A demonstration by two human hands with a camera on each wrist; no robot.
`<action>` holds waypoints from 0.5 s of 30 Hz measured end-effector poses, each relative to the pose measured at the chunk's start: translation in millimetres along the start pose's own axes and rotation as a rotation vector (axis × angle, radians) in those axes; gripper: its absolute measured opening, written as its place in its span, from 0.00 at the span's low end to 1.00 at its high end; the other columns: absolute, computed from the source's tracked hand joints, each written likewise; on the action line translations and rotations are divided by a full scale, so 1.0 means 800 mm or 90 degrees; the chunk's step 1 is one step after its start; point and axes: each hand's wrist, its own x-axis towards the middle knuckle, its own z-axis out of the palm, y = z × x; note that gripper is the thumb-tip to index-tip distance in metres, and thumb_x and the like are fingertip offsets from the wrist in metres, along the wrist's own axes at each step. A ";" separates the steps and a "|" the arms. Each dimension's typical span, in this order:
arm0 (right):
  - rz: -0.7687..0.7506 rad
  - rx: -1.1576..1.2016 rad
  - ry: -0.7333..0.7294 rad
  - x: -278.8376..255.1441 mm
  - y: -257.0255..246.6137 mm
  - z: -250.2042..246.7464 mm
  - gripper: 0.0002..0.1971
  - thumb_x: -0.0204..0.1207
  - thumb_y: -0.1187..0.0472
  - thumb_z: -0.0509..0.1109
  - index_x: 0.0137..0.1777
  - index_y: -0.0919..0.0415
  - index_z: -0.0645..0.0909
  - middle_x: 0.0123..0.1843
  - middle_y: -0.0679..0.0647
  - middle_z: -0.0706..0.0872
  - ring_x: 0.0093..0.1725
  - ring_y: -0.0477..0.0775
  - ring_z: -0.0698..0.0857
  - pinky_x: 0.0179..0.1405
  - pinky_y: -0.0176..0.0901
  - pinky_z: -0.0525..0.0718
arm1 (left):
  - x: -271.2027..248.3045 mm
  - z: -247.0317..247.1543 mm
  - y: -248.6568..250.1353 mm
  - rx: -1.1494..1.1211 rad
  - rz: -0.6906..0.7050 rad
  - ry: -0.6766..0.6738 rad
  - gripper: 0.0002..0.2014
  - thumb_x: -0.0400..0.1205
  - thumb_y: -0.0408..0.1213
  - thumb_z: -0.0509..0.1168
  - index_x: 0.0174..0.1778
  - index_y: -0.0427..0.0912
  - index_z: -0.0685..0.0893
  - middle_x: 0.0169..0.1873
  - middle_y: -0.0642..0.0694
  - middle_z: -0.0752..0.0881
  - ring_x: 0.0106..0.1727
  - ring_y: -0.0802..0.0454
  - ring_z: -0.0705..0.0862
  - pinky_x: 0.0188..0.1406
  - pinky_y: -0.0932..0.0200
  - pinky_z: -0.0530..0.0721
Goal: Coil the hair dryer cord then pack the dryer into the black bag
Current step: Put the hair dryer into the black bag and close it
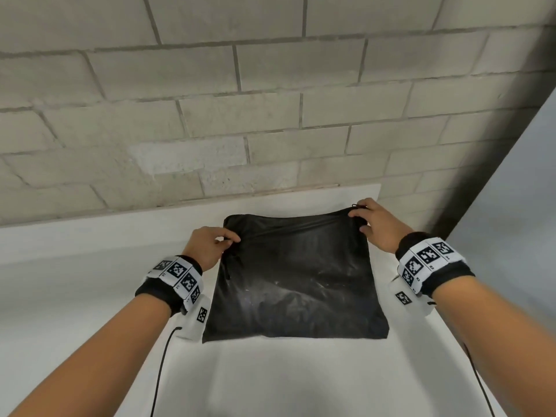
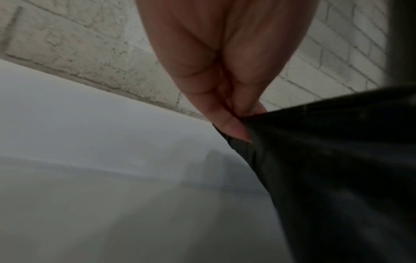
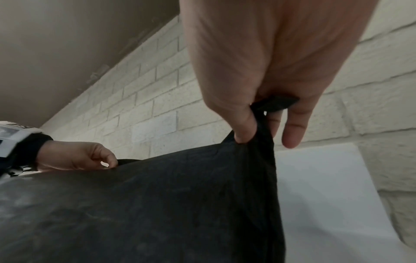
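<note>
A: Where is the black bag (image 1: 296, 281)?

B: It lies flat on the white table (image 1: 90, 245), roughly in the middle, close to the brick wall (image 1: 210, 115). Its long axis runs from the near edge away toward the wall, and the far edge, the one being held, faces the wall.

A: And the hands?

B: The left hand (image 1: 207, 245) pinches the fabric at the bag's far left corner; in the left wrist view the thumb and a fingertip (image 2: 234, 128) press together on the black cloth. The right hand (image 1: 377, 225) grips the far right corner, thumb and first fingers closed on a gathered bit of fabric, with a small dark piece showing between the fingers (image 3: 292, 124) in the right wrist view. The outer fingers there hang straighter and hold nothing.

A: Is the far edge taut?

B: It stretches between the two hands, slightly raised, with creases running across it. The rest of the bag rests on the table and bulges a little.

A: The dryer?

B: I cannot tell; nothing of it shows outside the bag.

A: Anything else?

B: Marker-printed wristbands (image 1: 180, 275) on both wrists.
</note>
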 end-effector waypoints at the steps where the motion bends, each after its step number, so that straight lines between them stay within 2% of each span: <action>1: -0.001 -0.005 -0.007 0.014 0.006 0.001 0.22 0.78 0.73 0.61 0.72 0.65 0.70 0.76 0.62 0.63 0.72 0.62 0.69 0.75 0.38 0.61 | 0.013 0.003 0.000 0.001 -0.004 0.002 0.15 0.78 0.24 0.62 0.35 0.50 0.86 0.49 0.40 0.88 0.43 0.43 0.84 0.49 0.52 0.83; 3: 0.002 -0.019 -0.024 0.040 0.018 0.001 0.24 0.78 0.71 0.61 0.74 0.65 0.67 0.77 0.62 0.61 0.74 0.62 0.68 0.76 0.40 0.61 | 0.035 0.007 0.000 -0.010 -0.007 -0.003 0.13 0.79 0.24 0.61 0.45 0.45 0.87 0.55 0.38 0.86 0.45 0.45 0.83 0.46 0.58 0.83; 5: 0.011 -0.029 -0.036 0.060 0.030 0.003 0.26 0.78 0.69 0.62 0.76 0.65 0.64 0.78 0.62 0.59 0.75 0.62 0.67 0.77 0.42 0.60 | 0.049 0.009 0.000 0.015 -0.004 -0.031 0.14 0.80 0.26 0.60 0.55 0.43 0.86 0.60 0.40 0.84 0.45 0.47 0.83 0.40 0.64 0.81; 9: 0.035 -0.056 -0.070 0.087 0.053 0.014 0.28 0.78 0.65 0.64 0.78 0.63 0.61 0.80 0.62 0.56 0.78 0.62 0.63 0.79 0.45 0.59 | 0.062 0.014 0.000 0.089 -0.029 -0.139 0.16 0.81 0.35 0.62 0.65 0.48 0.80 0.64 0.43 0.82 0.51 0.52 0.83 0.51 0.63 0.74; 12: 0.056 -0.062 -0.118 0.094 0.062 0.024 0.30 0.78 0.62 0.64 0.78 0.64 0.59 0.81 0.63 0.55 0.78 0.62 0.62 0.78 0.45 0.59 | 0.062 0.021 -0.002 0.127 -0.047 -0.196 0.19 0.81 0.38 0.61 0.69 0.49 0.75 0.63 0.41 0.82 0.58 0.50 0.82 0.55 0.65 0.72; 15: 0.102 -0.075 -0.195 0.090 0.063 0.035 0.30 0.80 0.59 0.63 0.79 0.62 0.58 0.81 0.63 0.55 0.78 0.63 0.64 0.77 0.46 0.61 | 0.060 0.026 -0.007 0.164 -0.059 -0.234 0.20 0.82 0.40 0.60 0.72 0.50 0.71 0.66 0.41 0.80 0.62 0.49 0.81 0.57 0.65 0.71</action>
